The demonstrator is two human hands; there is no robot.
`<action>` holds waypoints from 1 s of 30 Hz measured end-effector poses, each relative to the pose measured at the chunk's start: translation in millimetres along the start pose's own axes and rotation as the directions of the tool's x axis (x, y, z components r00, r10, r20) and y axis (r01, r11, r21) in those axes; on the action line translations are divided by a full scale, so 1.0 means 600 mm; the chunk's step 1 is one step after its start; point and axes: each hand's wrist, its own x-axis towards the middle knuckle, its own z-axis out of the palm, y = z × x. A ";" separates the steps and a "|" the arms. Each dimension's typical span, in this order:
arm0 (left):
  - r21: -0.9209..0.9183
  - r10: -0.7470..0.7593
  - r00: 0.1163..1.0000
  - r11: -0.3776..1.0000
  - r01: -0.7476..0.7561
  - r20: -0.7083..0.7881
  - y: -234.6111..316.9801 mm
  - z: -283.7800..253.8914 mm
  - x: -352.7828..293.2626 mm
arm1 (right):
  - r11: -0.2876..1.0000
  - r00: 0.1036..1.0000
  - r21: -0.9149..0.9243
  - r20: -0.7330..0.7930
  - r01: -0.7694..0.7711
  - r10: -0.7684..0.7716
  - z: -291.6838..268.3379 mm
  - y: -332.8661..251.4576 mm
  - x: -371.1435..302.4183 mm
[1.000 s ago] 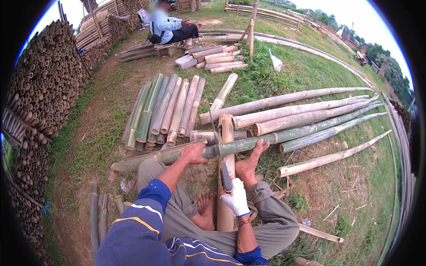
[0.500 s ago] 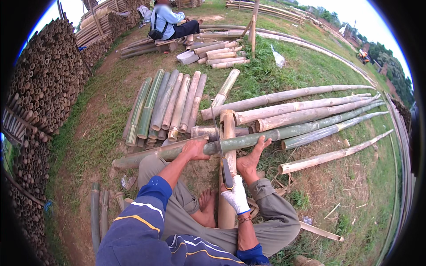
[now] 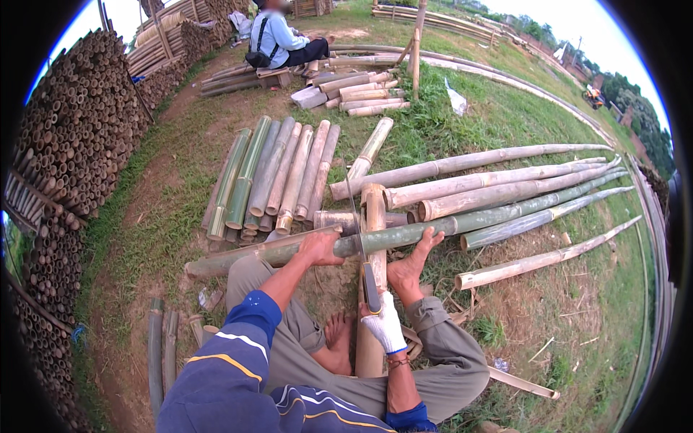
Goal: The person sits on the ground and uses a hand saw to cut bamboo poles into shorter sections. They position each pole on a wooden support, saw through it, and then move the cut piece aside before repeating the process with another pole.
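Note:
A long green bamboo pole (image 3: 415, 234) lies crosswise in front of me, over an upright-running bamboo log (image 3: 374, 206) between my legs. My bare left hand (image 3: 320, 247) is closed over the pole, left of the saw. In a white knitted glove, my right hand (image 3: 385, 325) grips the black and yellow handle of a hand saw (image 3: 371, 287). The thin saw blade crosses the pole just right of my left hand and points away from me. My bare right foot (image 3: 409, 270) presses against the pole to the right of the blade.
Cut bamboo lengths (image 3: 278, 173) lie in a row ahead at left. Long bamboo poles (image 3: 498, 180) stretch off to the right. A tall bamboo stack (image 3: 72, 115) stands at far left. Another person (image 3: 273, 40) sits at the back beside more cut pieces.
The saw and my gloved right hand have drawn back a little toward me along the cut. My left hand keeps its hold on the pole. The whole view has shifted slightly.

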 end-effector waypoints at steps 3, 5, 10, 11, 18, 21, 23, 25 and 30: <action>0.009 -0.011 1.000 1.000 0.011 0.012 0.002 -0.001 0.002 | 0.998 1.000 0.060 -0.003 0.001 -0.001 0.004 0.004 0.000; 0.007 -0.009 1.000 1.000 0.008 0.022 0.003 -0.001 0.005 | 0.996 1.000 0.092 0.000 -0.004 0.004 0.005 0.010 0.000; 0.015 -0.014 0.999 1.000 0.013 0.040 -0.002 -0.002 0.000 | 0.983 0.999 0.181 0.032 -0.014 0.009 0.012 0.012 0.000; 0.019 -0.013 0.999 1.000 0.013 0.043 -0.005 -0.002 -0.001 | 0.981 0.999 0.195 0.035 -0.021 0.015 0.015 0.012 0.000; 0.028 0.023 0.999 0.999 -0.024 0.032 0.002 -0.005 0.004 | 0.966 0.998 0.251 0.011 -0.056 0.055 0.031 0.013 0.012; 0.011 0.024 0.999 1.000 -0.024 0.029 0.000 -0.008 -0.004 | 0.959 0.998 0.277 0.027 -0.054 0.048 0.022 -0.025 0.029; 0.023 0.010 1.000 1.000 -0.010 0.028 -0.002 -0.009 -0.007 | 0.944 0.998 0.327 0.046 -0.053 0.040 0.013 -0.055 0.048; 0.024 0.023 0.999 0.999 -0.024 0.030 0.008 -0.008 0.001 | 0.943 0.996 0.325 0.070 -0.069 0.048 0.004 -0.055 0.059; 0.022 0.014 1.000 1.000 -0.014 -0.004 -0.002 -0.006 0.005 | 0.942 0.996 0.325 0.033 -0.084 0.078 0.001 -0.081 0.064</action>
